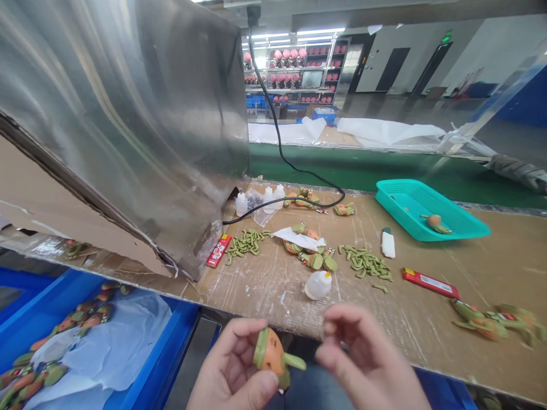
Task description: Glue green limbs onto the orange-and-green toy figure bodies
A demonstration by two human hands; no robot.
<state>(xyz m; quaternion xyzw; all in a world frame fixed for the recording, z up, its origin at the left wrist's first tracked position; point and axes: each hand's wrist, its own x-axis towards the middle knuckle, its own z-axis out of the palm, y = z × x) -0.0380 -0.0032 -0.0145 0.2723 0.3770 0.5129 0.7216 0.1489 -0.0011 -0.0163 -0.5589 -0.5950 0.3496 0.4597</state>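
My left hand (233,370) is closed round an orange and green toy figure (273,356), held below the front edge of the workbench. My right hand (363,359) hovers just right of the figure with its fingers curled together; whether anything small is pinched in them does not show. On the cardboard-covered bench (470,319) ahead lie two piles of small green parts (245,242) (365,262), several more toy figures (310,253), and a small white glue bottle (318,285) on its side.
A teal tray (465,228) with one figure stands at the back right. A curved metal sheet (128,125) rises at the left. A blue bin (171,347) of figures sits lower left. Red packets (429,283) (219,250), upright bottles (267,200) and a black cable (277,142) are about.
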